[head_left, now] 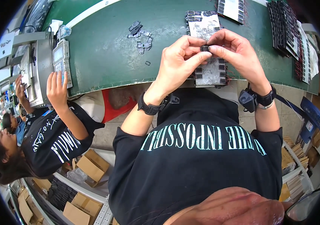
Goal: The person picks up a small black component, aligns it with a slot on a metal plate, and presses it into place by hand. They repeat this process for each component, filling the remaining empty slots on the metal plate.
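Note:
Both my hands meet over a worn metal plate [207, 78] near the table's front edge. Between the fingertips is a small black rectangular part [204, 48]; its exact kind cannot be made out. My left hand [182, 56] pinches it from the left with thumb and fingers, and my right hand [235, 50] pinches it from the right. Small black parts with reddish wires line the plate's edges, and several black parts [193, 15] sit at its far end. My hands and forearms hide the plate's middle. Dark bands with camera-like boxes are strapped round both wrists.
Loose black parts [143, 44] lie in a pile on the green table [103, 48], left of my hands. A white tray of parts [232, 9] is beyond the plate. Stacked black trays [284, 32] stand at right. A co-worker's hand [57, 90] is by a grey keypad device [60, 60].

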The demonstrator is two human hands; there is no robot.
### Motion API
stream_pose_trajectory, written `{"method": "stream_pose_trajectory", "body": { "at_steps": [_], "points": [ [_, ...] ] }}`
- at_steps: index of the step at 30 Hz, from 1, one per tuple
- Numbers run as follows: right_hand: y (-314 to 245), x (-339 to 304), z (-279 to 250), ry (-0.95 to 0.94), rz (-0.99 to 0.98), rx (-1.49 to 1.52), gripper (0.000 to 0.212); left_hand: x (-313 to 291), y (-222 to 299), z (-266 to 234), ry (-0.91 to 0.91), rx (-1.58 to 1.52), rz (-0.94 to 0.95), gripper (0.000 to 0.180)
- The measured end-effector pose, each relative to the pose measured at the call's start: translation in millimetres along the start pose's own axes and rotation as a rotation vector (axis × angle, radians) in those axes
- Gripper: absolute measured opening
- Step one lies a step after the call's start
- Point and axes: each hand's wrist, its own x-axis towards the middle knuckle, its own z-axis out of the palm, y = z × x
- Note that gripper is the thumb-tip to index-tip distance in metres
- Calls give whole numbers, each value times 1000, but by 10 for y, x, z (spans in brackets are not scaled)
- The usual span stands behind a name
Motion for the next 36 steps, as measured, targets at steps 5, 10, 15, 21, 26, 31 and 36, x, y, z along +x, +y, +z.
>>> {"method": "stream_pose_trajectory", "body": {
  "at_steps": [5, 10, 15, 21, 26, 31, 36],
  "points": [
    [-25, 1, -32, -43, -18, -22, 19, 14, 57, -35, -66, 24, -18, 25],
    [-40, -26, 30, 26, -52, -227, 18, 13, 156, 7, -57, -88, -70, 21],
    [-106, -54, 128, 83, -60, -327, 18, 9, 142, 56, -2, -162, -82, 16],
    [-107, -115, 206, 212, -50, -161, 17, 1, 141, 116, 51, -104, 0, 14],
    [-186, -134, 255, 301, -193, -469, 15, -43, 89, 220, 132, 254, 175, 18],
    [-235, 30, -65, 213, -176, -554, 16, -37, 180, 189, 165, 438, 236, 24],
    [-33, 409, -488, 339, -79, -725, 17, 0, 209, 140, 253, 184, 271, 29]
  ]
}}
